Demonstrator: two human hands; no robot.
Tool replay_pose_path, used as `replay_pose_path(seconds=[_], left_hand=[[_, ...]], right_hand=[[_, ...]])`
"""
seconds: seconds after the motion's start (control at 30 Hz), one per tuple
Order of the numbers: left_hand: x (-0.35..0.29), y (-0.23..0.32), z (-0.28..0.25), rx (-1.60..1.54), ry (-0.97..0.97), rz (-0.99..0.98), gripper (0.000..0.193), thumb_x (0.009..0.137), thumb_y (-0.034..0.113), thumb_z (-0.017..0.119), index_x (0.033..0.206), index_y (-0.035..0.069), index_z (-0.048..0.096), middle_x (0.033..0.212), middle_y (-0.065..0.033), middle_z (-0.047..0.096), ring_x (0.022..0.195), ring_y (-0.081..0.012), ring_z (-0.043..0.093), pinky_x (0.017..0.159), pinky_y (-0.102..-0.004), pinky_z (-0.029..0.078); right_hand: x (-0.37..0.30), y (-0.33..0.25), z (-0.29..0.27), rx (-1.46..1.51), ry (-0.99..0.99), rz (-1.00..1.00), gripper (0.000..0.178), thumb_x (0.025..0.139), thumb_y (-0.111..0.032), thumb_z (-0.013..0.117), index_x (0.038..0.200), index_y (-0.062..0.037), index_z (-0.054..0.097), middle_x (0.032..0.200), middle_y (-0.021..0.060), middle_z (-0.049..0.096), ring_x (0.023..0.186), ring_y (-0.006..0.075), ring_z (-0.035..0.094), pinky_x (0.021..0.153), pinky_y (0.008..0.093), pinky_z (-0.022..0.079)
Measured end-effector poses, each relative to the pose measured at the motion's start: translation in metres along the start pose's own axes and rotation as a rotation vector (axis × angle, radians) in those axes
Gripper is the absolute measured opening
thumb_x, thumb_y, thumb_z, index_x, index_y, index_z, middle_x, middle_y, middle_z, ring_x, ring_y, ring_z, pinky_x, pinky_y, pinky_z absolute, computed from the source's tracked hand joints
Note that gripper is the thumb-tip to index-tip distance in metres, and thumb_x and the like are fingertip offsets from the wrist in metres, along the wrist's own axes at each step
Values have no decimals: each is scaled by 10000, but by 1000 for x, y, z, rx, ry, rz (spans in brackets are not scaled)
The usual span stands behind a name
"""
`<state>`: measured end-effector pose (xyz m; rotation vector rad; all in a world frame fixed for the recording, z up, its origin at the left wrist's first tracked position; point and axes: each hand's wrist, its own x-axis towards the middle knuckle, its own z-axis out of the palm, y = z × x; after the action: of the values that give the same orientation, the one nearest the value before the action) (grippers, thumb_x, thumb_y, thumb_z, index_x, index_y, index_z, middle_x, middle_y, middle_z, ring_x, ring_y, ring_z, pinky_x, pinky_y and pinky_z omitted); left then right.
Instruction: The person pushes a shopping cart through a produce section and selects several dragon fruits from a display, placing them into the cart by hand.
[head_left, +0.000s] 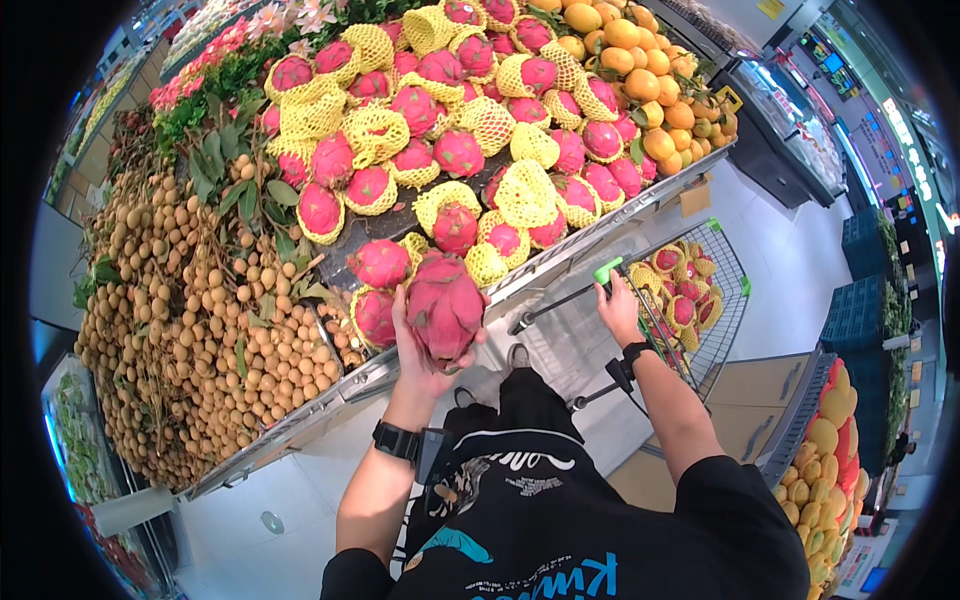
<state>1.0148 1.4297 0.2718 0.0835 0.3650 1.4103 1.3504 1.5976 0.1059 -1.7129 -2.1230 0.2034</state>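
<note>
Left hand (pixel 422 368): fingers spread around large dragon fruit (pixel 445 308), held at front edge of produce display. Right hand (pixel 617 303): curled around green-ended handle (pixel 606 269) of shopping cart (pixel 745 287). Inside cart: netted dragon fruits (pixel 683 310). Beyond held fruit: heaped dragon fruits (pixel 459 152), many in yellow foam nets. Heap's left: longans (pixel 262 325), leafy stems among them. Heap's far right: orange citrus fruits (pixel 643 85). Far left: pink flowers (pixel 205 68).
</note>
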Motion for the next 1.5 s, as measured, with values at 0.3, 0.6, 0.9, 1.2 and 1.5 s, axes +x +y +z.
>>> replay_pose_path(seconds=[0.3,0.6,0.9,1.2,1.5], left_hand=[[38,-16,29,-5,126,-91,802,870,746,402,1269,52,468,1087,-174,591,685,-257,566,347,-249,400],[94,-40,38,2,0,-146,858,866,776,361,1332,58,429,1167,-190,571,761,-268,589,388,-268,449],[178,-37,47,338,231,-119,859,849,794,337,1268,63,503,1017,-153,649,726,-250,663,388,-286,463],[257,-15,57,404,441,28,777,890,743,301,1193,65,530,919,-119,673,633,-250,657,370,-294,441],[312,-24,97,473,464,99,754,879,726,352,1256,89,494,1021,-116,668,668,-240,642,336,-256,358]], right_hand=[[21,45,-18,15,51,-26,450,875,-303,663,1213,-28,549,1039,206,661,901,390,645,762,468,519],[47,90,-42,102,37,49,475,831,-336,696,1198,-50,601,1046,204,676,946,370,653,813,439,526],[92,105,-50,193,-51,153,467,815,-334,697,1175,-43,633,1056,197,678,955,367,651,824,426,521],[136,114,-52,356,-88,180,402,800,-290,724,1079,-8,657,784,178,648,650,308,621,616,383,487],[193,151,-50,303,-557,200,531,742,-466,740,723,54,634,709,272,622,686,423,633,675,467,521]])
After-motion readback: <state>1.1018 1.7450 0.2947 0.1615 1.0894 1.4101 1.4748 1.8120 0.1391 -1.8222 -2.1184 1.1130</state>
